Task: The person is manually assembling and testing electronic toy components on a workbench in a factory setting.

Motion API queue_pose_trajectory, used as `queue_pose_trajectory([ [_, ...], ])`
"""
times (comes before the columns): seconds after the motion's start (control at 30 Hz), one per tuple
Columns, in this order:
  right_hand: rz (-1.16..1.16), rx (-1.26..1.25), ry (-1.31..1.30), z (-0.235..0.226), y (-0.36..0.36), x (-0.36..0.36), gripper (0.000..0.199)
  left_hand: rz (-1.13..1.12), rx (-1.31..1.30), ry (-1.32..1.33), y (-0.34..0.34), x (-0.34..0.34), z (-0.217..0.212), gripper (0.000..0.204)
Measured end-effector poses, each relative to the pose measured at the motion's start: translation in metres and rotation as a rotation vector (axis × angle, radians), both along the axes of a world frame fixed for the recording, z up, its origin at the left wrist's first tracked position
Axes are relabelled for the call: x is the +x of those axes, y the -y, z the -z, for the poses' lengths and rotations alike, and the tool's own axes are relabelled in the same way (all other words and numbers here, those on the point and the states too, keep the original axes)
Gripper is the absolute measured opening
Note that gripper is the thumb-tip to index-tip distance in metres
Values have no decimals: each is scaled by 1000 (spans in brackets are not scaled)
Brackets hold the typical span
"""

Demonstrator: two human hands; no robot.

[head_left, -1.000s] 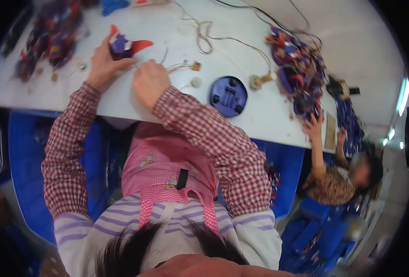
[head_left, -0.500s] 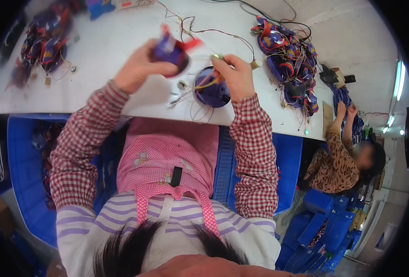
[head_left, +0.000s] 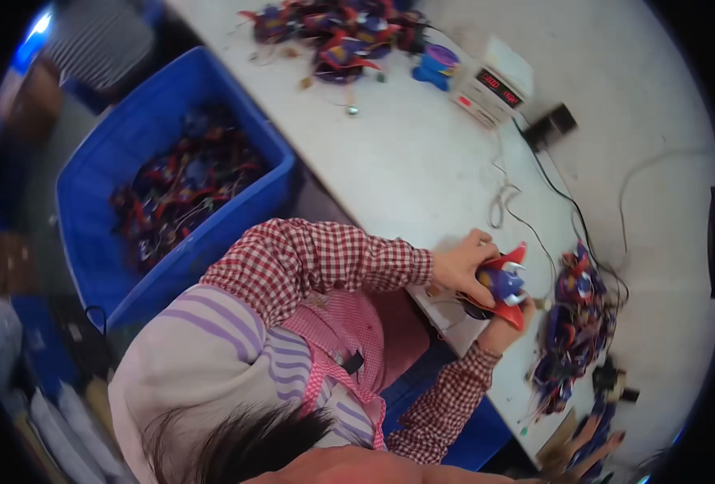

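A purple toy shell [head_left: 503, 284] with red wing-like parts and whitish curved pieces is between my hands, over the table's near edge. My left hand [head_left: 464, 263] is closed around its left side, thumb and fingers pressing on it. My right hand [head_left: 503, 329] is closed against its lower right side; a red wing hides most of those fingers. A dark round part and thin wires show just under the shell, partly covered by my left hand. I cannot tell whether the shell and the dark part are joined.
A pile of similar wired toys [head_left: 571, 331] lies to the right, another pile [head_left: 349, 36] at the far left. Beyond are a digital scale [head_left: 495, 90], a blue-purple piece [head_left: 436, 66] and a black box [head_left: 551, 127]. A blue bin [head_left: 212, 246] holds many toys. Another person's arm [head_left: 600, 452] shows lower right.
The view has swung left and tilted. My hands were apart, the left with the red-winged shell, the right with wires by a round purple base; now both are together at the shell.
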State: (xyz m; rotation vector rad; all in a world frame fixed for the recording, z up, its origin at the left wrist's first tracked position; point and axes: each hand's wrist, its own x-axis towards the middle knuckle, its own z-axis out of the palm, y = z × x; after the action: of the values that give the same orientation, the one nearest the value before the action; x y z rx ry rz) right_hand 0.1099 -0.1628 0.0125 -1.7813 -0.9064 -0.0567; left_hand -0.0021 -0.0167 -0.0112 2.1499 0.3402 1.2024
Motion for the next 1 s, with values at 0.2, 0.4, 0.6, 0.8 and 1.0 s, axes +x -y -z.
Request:
queue_pose_trajectory([
  [0.2,-394,38,-125,-91,-55,-118,30,633,-1104,220,-22,-147,-67,66],
  [0.4,-808,-23,-333,-92,-104,-181,30,55,-803,341,-116,-357,-75,84],
  [0.6,-666,-390,-362,-42,-113,-184,24,-445,-896,113,-256,-455,81,62],
  [0.8,-581,-498,-259,-18,-110,-142,17,-379,-911,-149,-334,-485,256,42],
  [1.0,-460,-260,-273,-29,-41,-69,22,-930,-400,-879,-313,-503,209,74],
])
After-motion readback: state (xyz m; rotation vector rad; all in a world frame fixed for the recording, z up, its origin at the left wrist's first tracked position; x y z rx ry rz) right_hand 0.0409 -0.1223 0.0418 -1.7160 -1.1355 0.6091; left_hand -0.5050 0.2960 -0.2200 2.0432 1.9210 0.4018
